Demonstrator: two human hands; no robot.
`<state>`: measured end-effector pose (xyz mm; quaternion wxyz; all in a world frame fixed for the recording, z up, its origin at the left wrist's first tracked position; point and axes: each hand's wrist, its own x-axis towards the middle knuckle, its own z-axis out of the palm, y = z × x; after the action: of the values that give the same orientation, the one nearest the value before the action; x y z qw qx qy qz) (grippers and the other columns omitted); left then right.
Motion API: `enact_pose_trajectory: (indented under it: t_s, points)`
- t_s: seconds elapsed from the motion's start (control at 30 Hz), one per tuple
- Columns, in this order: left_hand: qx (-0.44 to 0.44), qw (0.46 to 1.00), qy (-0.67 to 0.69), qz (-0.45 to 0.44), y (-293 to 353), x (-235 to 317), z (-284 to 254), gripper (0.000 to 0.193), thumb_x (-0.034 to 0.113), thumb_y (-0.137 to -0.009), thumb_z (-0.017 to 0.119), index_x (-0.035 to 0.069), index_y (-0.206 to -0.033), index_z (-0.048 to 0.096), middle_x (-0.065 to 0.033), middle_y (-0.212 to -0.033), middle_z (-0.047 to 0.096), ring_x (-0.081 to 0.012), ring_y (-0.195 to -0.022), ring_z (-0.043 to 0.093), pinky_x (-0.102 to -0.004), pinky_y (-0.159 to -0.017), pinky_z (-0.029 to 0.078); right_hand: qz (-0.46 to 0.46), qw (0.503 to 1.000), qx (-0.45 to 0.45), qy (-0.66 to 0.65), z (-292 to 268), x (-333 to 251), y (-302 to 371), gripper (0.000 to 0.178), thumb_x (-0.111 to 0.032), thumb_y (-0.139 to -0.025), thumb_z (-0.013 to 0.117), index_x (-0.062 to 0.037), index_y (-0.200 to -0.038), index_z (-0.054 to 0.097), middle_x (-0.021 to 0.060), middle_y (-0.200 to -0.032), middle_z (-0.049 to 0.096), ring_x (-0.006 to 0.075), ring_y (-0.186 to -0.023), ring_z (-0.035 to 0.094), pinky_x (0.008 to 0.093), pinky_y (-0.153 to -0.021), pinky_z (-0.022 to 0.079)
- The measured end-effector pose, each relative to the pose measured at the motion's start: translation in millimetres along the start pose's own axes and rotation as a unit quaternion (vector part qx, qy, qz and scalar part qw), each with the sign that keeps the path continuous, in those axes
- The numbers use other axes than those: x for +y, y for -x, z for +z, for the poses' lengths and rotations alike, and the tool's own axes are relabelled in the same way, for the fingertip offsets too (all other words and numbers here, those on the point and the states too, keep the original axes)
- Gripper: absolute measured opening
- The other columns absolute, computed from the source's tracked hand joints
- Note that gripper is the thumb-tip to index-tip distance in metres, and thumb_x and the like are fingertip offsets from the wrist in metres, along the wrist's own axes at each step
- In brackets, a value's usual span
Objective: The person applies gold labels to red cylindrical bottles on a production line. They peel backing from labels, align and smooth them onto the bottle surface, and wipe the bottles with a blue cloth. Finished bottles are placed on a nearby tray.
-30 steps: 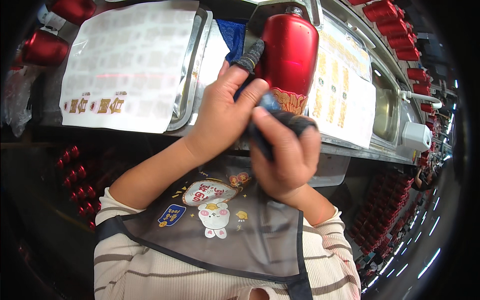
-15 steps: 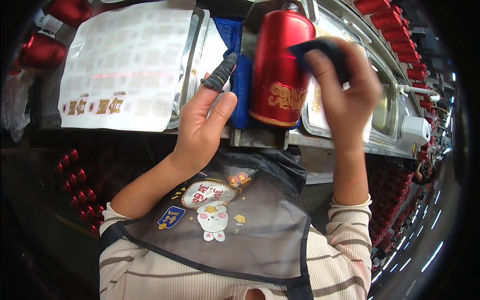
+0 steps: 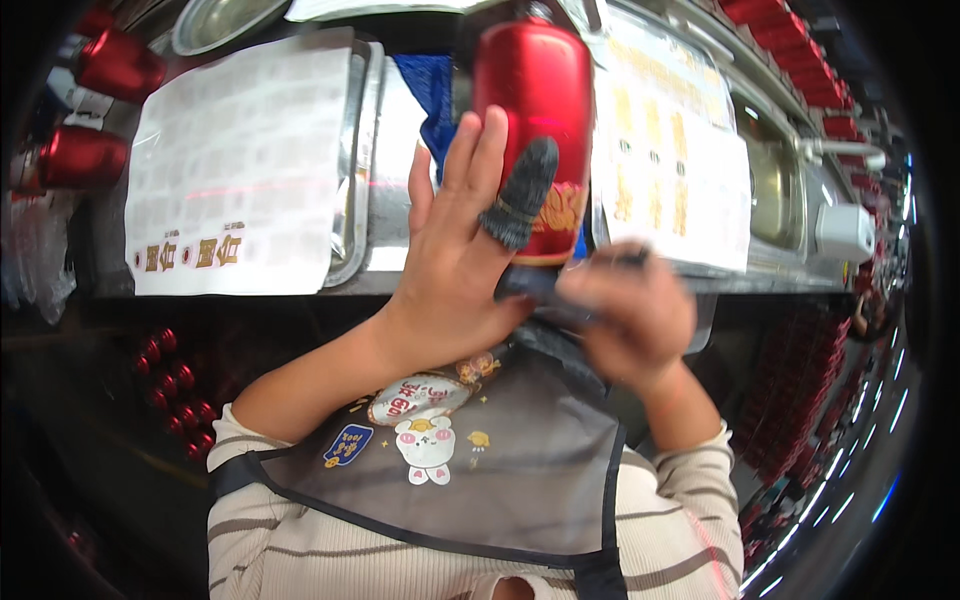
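A shiny red metal bottle lies with its neck away from me, a gold decorative print near its base. My left hand is stretched out along the bottle's left side, fingers extended. A dark knitted finger cover on one finger overlaps the gold print. My right hand, smeared by motion, is closed just below the bottle's base. A dark flat scraper juts left from its fingers, by my left thumb; its outline is blurred. Blue cloth shows left of the bottle.
On the left, a white sheet with printed transfers covers a metal tray. Gold-printed transfer sheets lie right of the bottle, before a metal basin. More red bottles stand far left; several crowd the right side.
My right hand has moved from the bottle's right side down below its base, scraper with it. My left hand has shifted right onto the bottle, fingers now stretched. The view has shifted slightly.
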<state>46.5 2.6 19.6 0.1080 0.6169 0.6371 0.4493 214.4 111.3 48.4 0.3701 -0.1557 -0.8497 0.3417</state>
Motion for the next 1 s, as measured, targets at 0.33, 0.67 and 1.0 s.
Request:
enact_pose_trajectory:
  t_s: [0.33, 0.67, 1.0]
  points:
    - [0.013, 0.998, -0.041, 0.043, -3.0, -18.6, -1.5, 0.097, 0.018, -0.071, 0.086, -0.002, -0.151, 0.036, -0.0317, -0.160, 0.022, -0.0478, -0.147, 0.027, -0.0663, -0.115, 0.012, 0.267, 0.932, 0.147, -0.196, 13.3, 15.7, -18.6, 0.024, -0.002, -0.079, 0.079, -0.0028, -0.101, 0.069, 0.0079, -0.085, 0.069, 0.0126, -0.072, 0.062, 0.0248, -0.069, 0.051]
    - [-0.105, 0.986, 0.056, -0.114, 1.3, -22.2, -16.8, 0.098, 0.029, -0.077, 0.085, -0.001, -0.153, 0.030, -0.0265, -0.154, 0.036, -0.0403, -0.148, 0.028, -0.0589, -0.120, 0.007, -0.028, 0.987, 0.120, 0.101, 11.8, 23.6, 11.5, 0.033, -0.003, -0.070, 0.083, -0.0055, -0.100, 0.070, 0.0076, -0.077, 0.062, 0.0230, -0.067, 0.061, 0.0312, -0.064, 0.051]
    - [-0.038, 0.997, -0.062, -0.020, -8.2, -6.5, -13.9, 0.105, 0.033, -0.071, 0.088, -0.002, -0.151, 0.030, -0.0252, -0.153, 0.039, -0.0394, -0.148, 0.025, -0.0612, -0.117, 0.004, 0.050, 0.995, 0.049, -0.075, 6.5, -3.3, 8.5, 0.025, 0.003, -0.085, 0.071, -0.0028, -0.110, 0.067, 0.0030, -0.084, 0.062, 0.0115, -0.073, 0.060, 0.0267, -0.068, 0.053]
